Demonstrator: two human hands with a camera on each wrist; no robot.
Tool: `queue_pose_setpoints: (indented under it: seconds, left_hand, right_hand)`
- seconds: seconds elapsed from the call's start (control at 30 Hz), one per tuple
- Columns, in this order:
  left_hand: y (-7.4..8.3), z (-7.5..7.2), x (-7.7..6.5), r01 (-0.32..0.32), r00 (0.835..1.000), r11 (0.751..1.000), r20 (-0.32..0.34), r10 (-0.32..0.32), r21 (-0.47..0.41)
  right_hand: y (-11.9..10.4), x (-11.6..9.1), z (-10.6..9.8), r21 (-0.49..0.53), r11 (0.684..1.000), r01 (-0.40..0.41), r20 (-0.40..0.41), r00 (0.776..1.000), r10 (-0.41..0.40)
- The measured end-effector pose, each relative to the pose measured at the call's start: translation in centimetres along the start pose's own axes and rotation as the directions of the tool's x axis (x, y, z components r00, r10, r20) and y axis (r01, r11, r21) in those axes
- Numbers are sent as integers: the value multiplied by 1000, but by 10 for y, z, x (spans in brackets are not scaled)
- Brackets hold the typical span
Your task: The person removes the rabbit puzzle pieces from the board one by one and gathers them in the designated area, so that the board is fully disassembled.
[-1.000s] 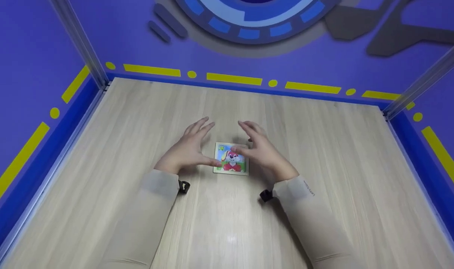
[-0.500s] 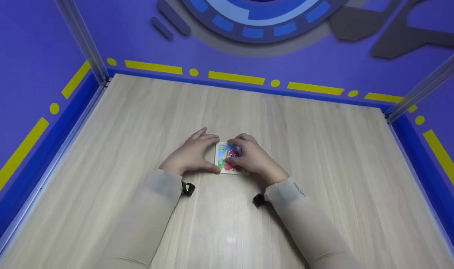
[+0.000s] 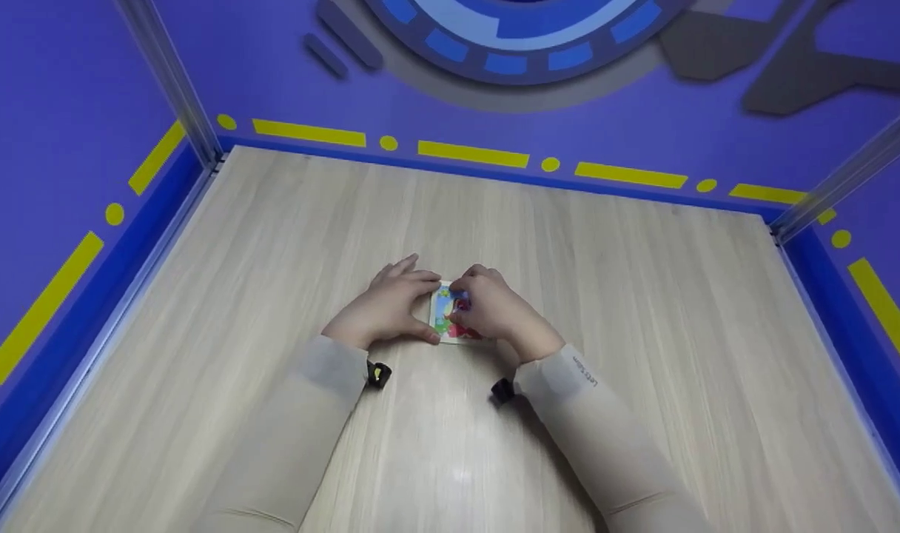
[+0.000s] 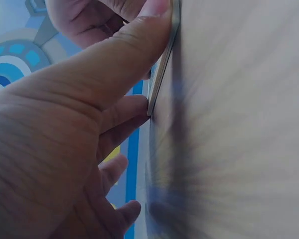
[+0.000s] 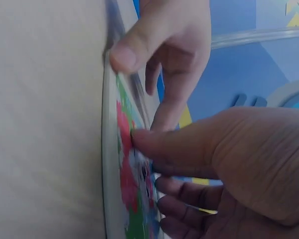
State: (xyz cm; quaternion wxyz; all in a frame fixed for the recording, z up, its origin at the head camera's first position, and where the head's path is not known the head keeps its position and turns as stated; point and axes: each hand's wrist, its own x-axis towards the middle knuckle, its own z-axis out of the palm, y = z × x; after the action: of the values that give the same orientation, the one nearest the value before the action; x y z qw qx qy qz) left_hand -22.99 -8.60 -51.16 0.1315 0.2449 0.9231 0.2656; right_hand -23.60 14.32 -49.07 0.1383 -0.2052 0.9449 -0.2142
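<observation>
A small square picture board (image 3: 442,318) with a pale rim and a cartoon animal in red, blue and green lies mid-table in the head view. My left hand (image 3: 383,307) grips its left side, thumb at the near corner and index finger at the far corner. Its other fingers stretch out past the board (image 4: 162,74). From the right, my right hand (image 3: 498,307) bends over the picture and hides the right part. In the right wrist view its thumb (image 5: 157,142) touches the red area, fingertips farther across the face; I cannot tell whether they pinch a piece of it.
The light wood-grain table (image 3: 331,215) spreads around the board on all sides. Blue-purple walls (image 3: 494,111) with yellow dashes stand at the back and both sides, with metal corner posts (image 3: 172,81). A black strap (image 3: 378,374) shows at the left sleeve cuff.
Both hands have come down and inward onto the board. The left thumb and index finger have settled on its left corners, and the right fingers have bent closer over the picture.
</observation>
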Motion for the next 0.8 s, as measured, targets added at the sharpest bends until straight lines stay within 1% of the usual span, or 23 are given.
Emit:
queue_pose_setpoints:
  seconds: [0.23, 0.4, 0.57, 0.8]
  left_hand:
    - [2, 0, 1, 16, 1000, 1000, 16, -16, 4]
    - [4, -1, 1, 21, 1000, 1000, 22, -21, -3]
    - [4, -1, 0, 20, 1000, 1000, 19, -20, -11]
    - [2, 0, 1, 13, 1000, 1000, 12, -13, -6]
  right_hand:
    - [0, 0, 2, 35, 999, -38, 17, 999, 37]
    - [2, 1, 0, 61, 996, -58, 47, 997, 55]
    - [4, 2, -2, 97, 993, -67, 76, 995, 60]
    - [9, 5, -1, 128, 990, -61, 70, 996, 52]
